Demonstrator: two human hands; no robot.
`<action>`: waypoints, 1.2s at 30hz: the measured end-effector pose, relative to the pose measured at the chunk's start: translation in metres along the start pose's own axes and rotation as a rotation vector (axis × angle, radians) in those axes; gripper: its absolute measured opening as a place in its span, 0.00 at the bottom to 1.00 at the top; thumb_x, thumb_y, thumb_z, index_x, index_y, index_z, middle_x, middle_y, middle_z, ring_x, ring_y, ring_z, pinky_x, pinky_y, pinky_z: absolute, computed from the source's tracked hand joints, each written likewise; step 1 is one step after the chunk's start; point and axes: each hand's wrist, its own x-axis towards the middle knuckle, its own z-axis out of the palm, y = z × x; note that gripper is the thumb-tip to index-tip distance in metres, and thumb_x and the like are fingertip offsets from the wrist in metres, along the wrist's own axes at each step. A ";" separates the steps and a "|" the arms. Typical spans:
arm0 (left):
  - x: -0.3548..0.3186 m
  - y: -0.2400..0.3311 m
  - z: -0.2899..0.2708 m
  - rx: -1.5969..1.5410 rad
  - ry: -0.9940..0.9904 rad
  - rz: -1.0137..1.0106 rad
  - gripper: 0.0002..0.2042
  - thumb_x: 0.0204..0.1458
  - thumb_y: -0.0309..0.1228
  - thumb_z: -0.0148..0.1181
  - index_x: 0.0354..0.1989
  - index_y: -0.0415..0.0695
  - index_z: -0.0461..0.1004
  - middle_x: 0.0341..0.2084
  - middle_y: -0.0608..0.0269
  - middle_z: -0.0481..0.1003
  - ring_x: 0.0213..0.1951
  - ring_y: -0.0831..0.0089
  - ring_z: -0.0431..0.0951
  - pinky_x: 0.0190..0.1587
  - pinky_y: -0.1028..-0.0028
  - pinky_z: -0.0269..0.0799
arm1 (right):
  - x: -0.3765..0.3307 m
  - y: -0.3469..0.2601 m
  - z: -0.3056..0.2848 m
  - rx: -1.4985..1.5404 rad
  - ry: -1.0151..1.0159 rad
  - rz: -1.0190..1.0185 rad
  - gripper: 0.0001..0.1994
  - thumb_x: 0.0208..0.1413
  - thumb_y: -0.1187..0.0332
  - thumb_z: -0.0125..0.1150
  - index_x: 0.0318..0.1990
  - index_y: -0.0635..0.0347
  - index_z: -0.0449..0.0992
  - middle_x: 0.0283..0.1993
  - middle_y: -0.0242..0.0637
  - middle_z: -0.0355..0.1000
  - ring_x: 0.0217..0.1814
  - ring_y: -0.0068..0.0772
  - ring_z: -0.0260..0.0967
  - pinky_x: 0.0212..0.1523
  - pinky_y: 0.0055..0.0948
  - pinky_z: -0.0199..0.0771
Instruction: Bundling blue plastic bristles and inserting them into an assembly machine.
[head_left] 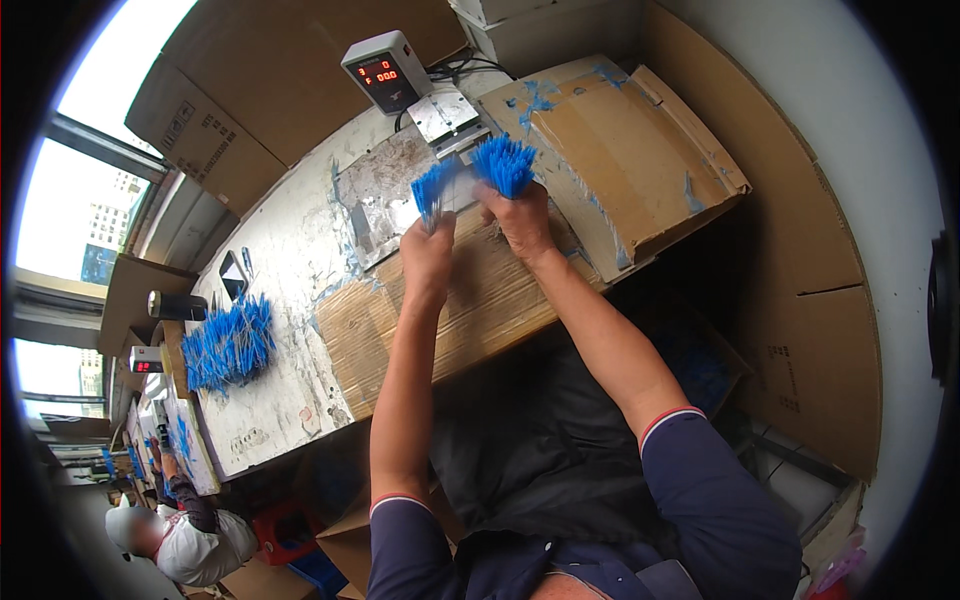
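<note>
Across the middle of the view, saw a worn white worktable (290, 375), scuffed, streaked blue. At the right, noted a tall brown cardboard panel (800, 250). Lower left, caught a co-worker (205, 545) in a pale cap, seated by another table. On the worktable's right part, logged a cardboard box (630, 150) with blue scraps beside it. Along the near edge, found a taped cardboard pad (480, 320) lying flat below the forearms; just beyond, a stained metal plate (385, 180). Well left of the hands, marked a loose pile of blue strands (230, 343). Near the far edge, spotted a display unit (385, 72), lit red. Had left hand (428, 255) raised over the pad, fingers closed around the lower end of a blue bundle (432, 188), tips up. Had right hand (520, 218) just beside, fingers wrapped round the base of a fuller blue bunch (504, 163); could not tell exact thumb placement, blurred. Beyond the pile, tagged a phone (233, 275) and slim pen (247, 260).
</note>
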 end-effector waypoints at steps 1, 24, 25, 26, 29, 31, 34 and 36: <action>-0.002 0.011 0.006 -0.308 -0.078 -0.181 0.12 0.60 0.37 0.60 0.33 0.40 0.77 0.21 0.66 0.74 0.21 0.76 0.70 0.26 0.73 0.65 | 0.002 -0.001 -0.002 0.000 -0.096 0.030 0.05 0.54 0.71 0.66 0.31 0.63 0.79 0.23 0.31 0.75 0.20 0.19 0.70 0.21 0.23 0.69; 0.066 -0.029 0.004 -0.566 0.494 0.233 0.12 0.66 0.38 0.54 0.37 0.41 0.74 0.17 0.73 0.67 0.20 0.85 0.63 0.23 0.79 0.58 | 0.032 0.009 0.012 -0.120 -0.030 0.218 0.04 0.47 0.77 0.67 0.30 0.62 0.76 0.24 0.36 0.75 0.18 0.20 0.68 0.15 0.21 0.67; 0.068 -0.032 0.003 -0.573 0.510 0.269 0.12 0.66 0.39 0.54 0.37 0.43 0.74 0.17 0.74 0.67 0.18 0.87 0.63 0.20 0.81 0.56 | 0.030 0.009 0.015 -0.118 -0.010 0.209 0.04 0.48 0.77 0.67 0.30 0.62 0.76 0.24 0.36 0.75 0.18 0.20 0.69 0.16 0.21 0.68; 0.070 -0.035 0.001 -0.587 0.503 0.272 0.12 0.66 0.40 0.54 0.37 0.43 0.74 0.17 0.74 0.67 0.18 0.87 0.63 0.20 0.81 0.56 | 0.029 0.009 0.019 -0.150 -0.001 0.176 0.04 0.50 0.77 0.67 0.31 0.62 0.76 0.24 0.36 0.75 0.19 0.20 0.69 0.16 0.21 0.69; 0.068 -0.032 0.000 -0.612 0.480 0.236 0.12 0.66 0.40 0.54 0.38 0.43 0.74 0.17 0.74 0.67 0.18 0.87 0.63 0.20 0.81 0.56 | 0.027 0.013 0.024 -0.205 0.032 0.104 0.03 0.49 0.78 0.63 0.28 0.62 0.74 0.22 0.36 0.73 0.18 0.21 0.69 0.15 0.22 0.68; 0.067 -0.032 -0.001 -0.596 0.486 0.228 0.13 0.66 0.40 0.54 0.37 0.43 0.74 0.17 0.74 0.67 0.18 0.86 0.63 0.20 0.81 0.57 | 0.028 0.014 0.027 -0.212 0.035 0.091 0.03 0.49 0.78 0.63 0.28 0.62 0.74 0.22 0.36 0.73 0.18 0.21 0.69 0.15 0.22 0.68; 0.063 -0.029 -0.003 -0.562 0.487 0.208 0.10 0.65 0.36 0.56 0.37 0.42 0.74 0.17 0.68 0.71 0.22 0.81 0.69 0.26 0.76 0.65 | 0.027 0.015 0.029 -0.221 0.039 0.066 0.03 0.49 0.78 0.63 0.28 0.62 0.74 0.22 0.36 0.73 0.18 0.21 0.69 0.15 0.22 0.69; 0.061 -0.028 -0.004 -0.499 0.475 0.192 0.10 0.65 0.36 0.55 0.38 0.42 0.74 0.18 0.66 0.73 0.23 0.78 0.73 0.28 0.72 0.68 | 0.028 0.016 0.030 -0.230 0.039 0.054 0.03 0.49 0.78 0.63 0.28 0.62 0.74 0.22 0.35 0.73 0.18 0.21 0.69 0.15 0.22 0.69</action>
